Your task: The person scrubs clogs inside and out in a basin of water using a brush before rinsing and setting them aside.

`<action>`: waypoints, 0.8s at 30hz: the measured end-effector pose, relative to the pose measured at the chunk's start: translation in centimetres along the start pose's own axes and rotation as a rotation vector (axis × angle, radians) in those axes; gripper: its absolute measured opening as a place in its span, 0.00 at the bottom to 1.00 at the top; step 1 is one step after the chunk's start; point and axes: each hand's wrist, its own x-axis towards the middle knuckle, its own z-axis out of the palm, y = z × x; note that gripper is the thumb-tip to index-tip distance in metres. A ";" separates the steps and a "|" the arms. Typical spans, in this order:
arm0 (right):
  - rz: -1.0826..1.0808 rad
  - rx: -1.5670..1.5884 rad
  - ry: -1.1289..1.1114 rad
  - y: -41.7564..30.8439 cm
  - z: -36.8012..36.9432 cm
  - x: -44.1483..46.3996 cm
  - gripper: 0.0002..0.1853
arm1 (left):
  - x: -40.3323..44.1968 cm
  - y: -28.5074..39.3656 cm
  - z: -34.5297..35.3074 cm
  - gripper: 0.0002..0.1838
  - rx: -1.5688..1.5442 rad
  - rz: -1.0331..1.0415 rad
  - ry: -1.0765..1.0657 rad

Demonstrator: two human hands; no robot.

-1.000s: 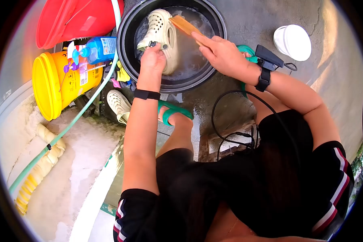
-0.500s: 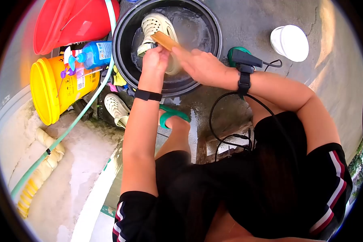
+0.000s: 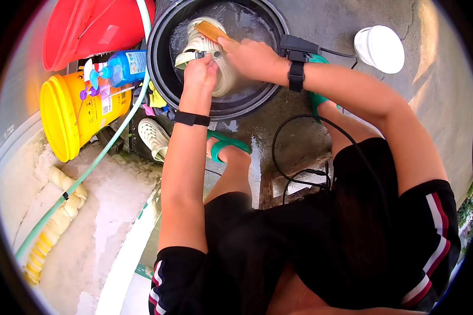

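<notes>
The underside of the wooden brush is hidden from above, so whether bristles meet the cream clog cannot be told. The clog's upper end is partly covered by the brush, and its low edge is blurred into the cloudy water. The rim of the black basin is cut off at twelve o'clock by the picture's top.

Inside the basin, the clog is pinched at its strap side by the left hand, thumb and fingers closed, some fingertips concealed; most of the clog is seen from twelve to four o'clock of that grip. The brush handle is wrapped by the closed right hand, with the clog toward nine o'clock of it.

The clog's long axis is laid between about eleven and five o'clock; the brush is pointed toward ten. A second clog, at seven o'clock outside the basin, is partly masked by the left forearm.
</notes>
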 end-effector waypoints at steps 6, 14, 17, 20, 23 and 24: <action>-0.057 -0.093 -0.091 -0.9 -0.9 -1.9 0.28 | 0.4 -0.9 -1.7 0.12 -0.154 -0.001 -0.048; 0.083 -0.274 -0.142 4.8 0.2 2.9 0.27 | 1.7 -1.5 -2.1 0.18 0.006 -0.076 -0.017; 0.102 -0.097 -0.109 2.2 -2.3 -0.6 0.26 | -0.2 0.5 -1.2 0.35 -0.188 -0.180 -0.118; -0.022 0.049 0.009 -0.9 -3.8 -3.4 0.25 | -2.2 2.1 0.0 0.33 -0.210 -0.112 -0.156; -0.044 0.046 -0.054 -2.0 -2.2 -3.0 0.24 | -2.0 1.1 0.6 0.29 -0.254 -0.113 -0.128; -0.011 0.004 -0.036 -1.1 -1.1 -0.8 0.24 | -2.2 0.2 0.8 0.27 -0.234 -0.102 -0.126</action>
